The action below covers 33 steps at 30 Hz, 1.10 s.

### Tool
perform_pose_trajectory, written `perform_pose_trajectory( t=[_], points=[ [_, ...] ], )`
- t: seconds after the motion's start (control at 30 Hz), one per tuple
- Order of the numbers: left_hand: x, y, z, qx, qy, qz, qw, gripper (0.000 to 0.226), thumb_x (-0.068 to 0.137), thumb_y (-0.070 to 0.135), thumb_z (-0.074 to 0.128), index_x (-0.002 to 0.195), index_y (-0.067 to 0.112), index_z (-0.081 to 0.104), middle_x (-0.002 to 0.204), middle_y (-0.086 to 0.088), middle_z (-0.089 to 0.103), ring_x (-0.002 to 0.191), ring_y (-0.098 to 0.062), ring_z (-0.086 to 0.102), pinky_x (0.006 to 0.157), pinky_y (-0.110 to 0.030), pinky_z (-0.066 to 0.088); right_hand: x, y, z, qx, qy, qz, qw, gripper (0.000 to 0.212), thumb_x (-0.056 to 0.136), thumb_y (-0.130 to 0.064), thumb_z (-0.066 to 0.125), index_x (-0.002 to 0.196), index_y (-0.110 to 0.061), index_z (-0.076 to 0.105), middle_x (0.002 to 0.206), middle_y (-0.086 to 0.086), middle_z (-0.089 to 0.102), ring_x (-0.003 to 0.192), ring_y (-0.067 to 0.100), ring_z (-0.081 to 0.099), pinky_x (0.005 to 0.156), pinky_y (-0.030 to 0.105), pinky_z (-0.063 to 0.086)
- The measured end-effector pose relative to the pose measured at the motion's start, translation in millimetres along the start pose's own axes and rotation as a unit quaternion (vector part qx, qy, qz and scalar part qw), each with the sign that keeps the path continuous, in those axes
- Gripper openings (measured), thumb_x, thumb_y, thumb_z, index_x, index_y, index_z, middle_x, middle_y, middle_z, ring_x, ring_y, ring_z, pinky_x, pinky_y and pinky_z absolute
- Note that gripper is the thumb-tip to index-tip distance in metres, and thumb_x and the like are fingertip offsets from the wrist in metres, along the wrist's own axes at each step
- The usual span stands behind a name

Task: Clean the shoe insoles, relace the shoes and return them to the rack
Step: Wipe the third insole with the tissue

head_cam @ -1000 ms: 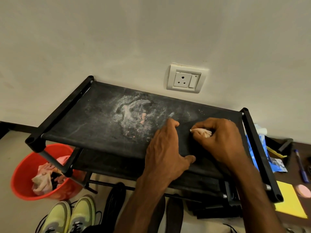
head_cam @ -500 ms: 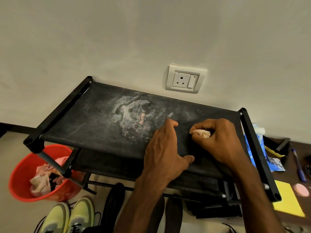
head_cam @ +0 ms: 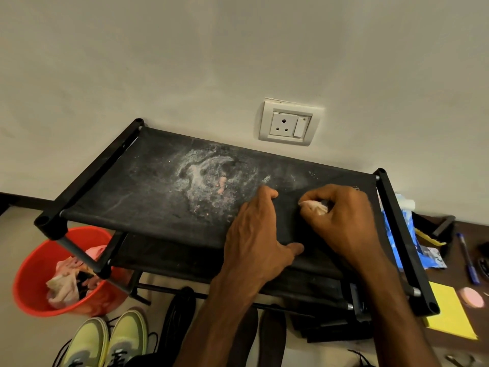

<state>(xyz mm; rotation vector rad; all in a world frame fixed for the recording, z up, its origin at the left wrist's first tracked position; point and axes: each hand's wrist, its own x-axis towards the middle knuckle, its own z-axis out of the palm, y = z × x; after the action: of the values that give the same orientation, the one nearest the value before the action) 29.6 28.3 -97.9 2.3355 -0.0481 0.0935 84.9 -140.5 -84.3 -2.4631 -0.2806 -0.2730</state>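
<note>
Beige cloth [head_cam: 314,207] in right hand [head_cam: 346,221] on rack [head_cam: 127,197]

Black rack [head_cam: 158,200]: fabric top shelf, white dusty smear near ctr. Yellow-green shoes [head_cam: 105,340]: pair side by side on floor, 7 o'clock of rack. Dark insoles [head_cam: 272,337]: flat on floor at 6 o'clock, partly under rack. Pale cloth wad [head_cam: 313,207]: on shelf, 3 o'clock side, pinched in right hand [head_cam: 344,221].
</note>
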Motion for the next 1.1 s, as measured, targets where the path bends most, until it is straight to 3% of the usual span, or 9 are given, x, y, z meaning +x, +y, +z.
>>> perform_pose_trajectory(
  t=[0.1, 0.23, 0.3, 0.4, 0.57, 0.73, 0.83, 1.0, 1.1],
  points=[
    [0.6, 0.8, -0.3, -0.005, -0.006, -0.004, 1.0, 0.094, 0.068, 0.049, 0.089, 0.139, 0.03, 0.029, 0.137, 0.008, 0.047, 0.125, -0.012, 0.047, 0.092, -0.022, 0.037, -2.2, -7.5, 5.0, 0.072, -0.049, -0.027, 0.996, 0.011, 0.085, -0.023, 0.078, 0.095, -0.024, 0.081, 0.092, -0.013, 0.075, 0.083, 0.003, 0.07, 0.073, 0.031, 0.061],
    [0.8, 0.6, -0.4, -0.002, 0.003, -0.005, 1.0, 0.092, 0.067, 0.05, 0.089, 0.135, 0.032, 0.03, 0.133, 0.011, 0.048, 0.122, -0.011, 0.048, 0.09, -0.022, 0.036, 6.2, 13.2, -5.8, -0.018, 0.063, 0.057, 0.996, 0.008, 0.085, -0.031, 0.075, 0.092, -0.03, 0.081, 0.091, -0.011, 0.077, 0.083, 0.008, 0.069, 0.078, 0.039, 0.06],
    [0.5, 1.1, 0.0, -0.005, 0.001, -0.007, 1.0, 0.092, 0.066, 0.05, 0.089, 0.135, 0.033, 0.03, 0.134, 0.011, 0.048, 0.122, -0.011, 0.047, 0.09, -0.022, 0.035, 5.9, 23.2, -13.7, -0.001, 0.096, 0.084, 0.992, 0.008, 0.087, -0.03, 0.076, 0.094, -0.03, 0.081, 0.09, -0.012, 0.077, 0.083, 0.006, 0.069, 0.081, 0.037, 0.06],
    [0.7, 1.1, 0.1, -0.008, 0.001, -0.007, 1.0, 0.093, 0.066, 0.05, 0.09, 0.135, 0.033, 0.029, 0.134, 0.012, 0.047, 0.122, -0.01, 0.047, 0.089, -0.023, 0.036, 1.3, 25.2, -23.7, 0.069, 0.113, 0.099, 0.986, 0.007, 0.089, -0.033, 0.077, 0.095, -0.03, 0.08, 0.087, -0.016, 0.075, 0.082, 0.001, 0.07, 0.08, 0.027, 0.059],
    [0.8, 0.5, 0.4, -0.009, 0.003, -0.005, 1.0, 0.093, 0.065, 0.049, 0.09, 0.135, 0.033, 0.03, 0.136, 0.011, 0.047, 0.122, -0.011, 0.048, 0.089, -0.023, 0.036, 3.4, 23.6, -30.4, 0.048, 0.105, 0.092, 0.989, 0.012, 0.092, -0.031, 0.075, 0.101, -0.026, 0.08, 0.09, -0.014, 0.072, 0.087, -0.005, 0.064, 0.079, 0.013, 0.047],
    [1.0, 0.7, 0.2, -0.005, 0.005, -0.002, 1.0, 0.092, 0.066, 0.049, 0.09, 0.134, 0.034, 0.03, 0.133, 0.012, 0.048, 0.12, -0.01, 0.048, 0.087, -0.023, 0.034, 8.3, 20.6, -10.8, -0.029, 0.07, 0.082, 0.994, 0.013, 0.092, -0.024, 0.072, 0.102, -0.022, 0.081, 0.102, -0.005, 0.077, 0.093, 0.012, 0.069, 0.092, 0.037, 0.057],
    [0.4, 0.2, 0.3, -0.003, 0.005, -0.002, 1.0, 0.091, 0.066, 0.05, 0.089, 0.134, 0.034, 0.03, 0.133, 0.013, 0.047, 0.121, -0.009, 0.048, 0.087, -0.023, 0.035, 9.5, 20.6, -17.0, -0.051, 0.023, 0.093, 0.994, 0.011, 0.091, -0.024, 0.074, 0.097, -0.027, 0.082, 0.093, -0.006, 0.076, 0.088, 0.015, 0.068, 0.087, 0.039, 0.058],
    [0.1, 1.2, 0.3, -0.004, 0.006, 0.004, 1.0, 0.091, 0.067, 0.049, 0.089, 0.135, 0.033, 0.03, 0.136, 0.013, 0.046, 0.123, -0.009, 0.047, 0.089, -0.023, 0.035, 8.9, 25.2, -18.2, -0.039, 0.096, 0.135, 0.985, 0.013, 0.09, -0.033, 0.073, 0.099, -0.029, 0.081, 0.101, -0.007, 0.078, 0.094, 0.016, 0.069, 0.09, 0.045, 0.058],
    [0.2, 1.0, 0.1, -0.001, 0.005, 0.003, 1.0, 0.091, 0.067, 0.049, 0.089, 0.135, 0.033, 0.03, 0.136, 0.012, 0.046, 0.122, -0.009, 0.047, 0.089, -0.022, 0.034, 9.3, 25.9, -20.3, -0.046, 0.061, 0.118, 0.99, 0.013, 0.09, -0.032, 0.073, 0.1, -0.029, 0.082, 0.102, -0.006, 0.078, 0.092, 0.016, 0.069, 0.089, 0.043, 0.059]
  ],
)
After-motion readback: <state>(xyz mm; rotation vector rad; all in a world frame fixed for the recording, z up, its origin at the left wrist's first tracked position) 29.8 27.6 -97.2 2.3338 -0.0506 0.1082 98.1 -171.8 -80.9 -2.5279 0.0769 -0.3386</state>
